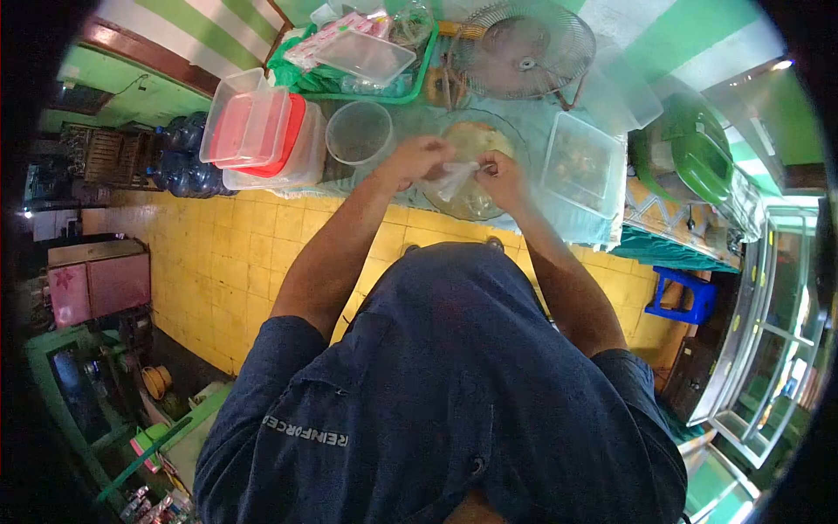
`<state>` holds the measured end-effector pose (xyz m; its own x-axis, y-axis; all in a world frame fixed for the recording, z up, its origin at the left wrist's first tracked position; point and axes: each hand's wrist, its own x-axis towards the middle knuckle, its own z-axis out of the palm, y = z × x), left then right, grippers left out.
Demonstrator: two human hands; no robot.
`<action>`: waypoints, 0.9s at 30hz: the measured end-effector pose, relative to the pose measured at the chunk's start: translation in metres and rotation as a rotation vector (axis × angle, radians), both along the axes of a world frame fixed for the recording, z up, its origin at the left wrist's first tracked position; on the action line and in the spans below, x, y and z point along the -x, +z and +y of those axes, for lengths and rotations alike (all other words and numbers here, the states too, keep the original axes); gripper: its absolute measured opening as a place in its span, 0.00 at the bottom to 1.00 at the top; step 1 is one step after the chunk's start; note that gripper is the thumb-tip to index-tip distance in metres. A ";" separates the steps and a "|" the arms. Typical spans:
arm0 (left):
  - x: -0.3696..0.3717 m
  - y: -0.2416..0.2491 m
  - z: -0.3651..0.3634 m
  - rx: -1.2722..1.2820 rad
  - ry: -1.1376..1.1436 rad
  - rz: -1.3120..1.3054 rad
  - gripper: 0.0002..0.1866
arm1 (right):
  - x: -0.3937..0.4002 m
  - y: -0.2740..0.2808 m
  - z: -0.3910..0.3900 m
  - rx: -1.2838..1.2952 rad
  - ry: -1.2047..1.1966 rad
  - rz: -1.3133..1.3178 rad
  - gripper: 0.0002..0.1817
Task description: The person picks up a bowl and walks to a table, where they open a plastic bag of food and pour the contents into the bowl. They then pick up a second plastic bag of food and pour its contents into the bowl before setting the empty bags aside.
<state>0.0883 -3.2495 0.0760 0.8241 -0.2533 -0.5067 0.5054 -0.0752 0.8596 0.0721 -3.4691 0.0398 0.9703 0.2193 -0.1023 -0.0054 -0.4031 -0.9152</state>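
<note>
Both hands are over a round clear bowl point(474, 212) on the table, with pale yellowish food point(485, 140) inside it. A small clear plastic bag point(454, 182) stretches between my hands. My left hand point(421, 161) has its fingers closed at the bag's left side. At the bag's right edge, my right hand point(503, 177) pinches it between thumb and fingers. To the left of the bowl stands a round clear tub point(360, 133). On the right is a rectangular clear container point(578, 166) holding brownish pieces.
Stacked plastic boxes with red parts point(253, 131) stand at the table's left end. Behind the bowl are a green tray point(428, 74) of plastic packaging and a wire-caged fan point(524, 63). A green-lidded container point(698, 148) is at right, above a blue stool point(681, 295) on the floor.
</note>
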 end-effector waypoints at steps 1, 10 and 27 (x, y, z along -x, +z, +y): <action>0.000 0.004 -0.003 -0.071 -0.099 -0.029 0.15 | 0.002 -0.002 0.001 -0.012 -0.025 -0.015 0.15; 0.007 0.006 -0.025 -0.486 -0.324 -0.543 0.16 | 0.009 -0.012 0.000 -0.263 -0.092 0.090 0.13; -0.009 -0.025 -0.013 -0.248 -0.508 -0.565 0.12 | -0.001 0.020 0.003 0.154 0.087 0.156 0.11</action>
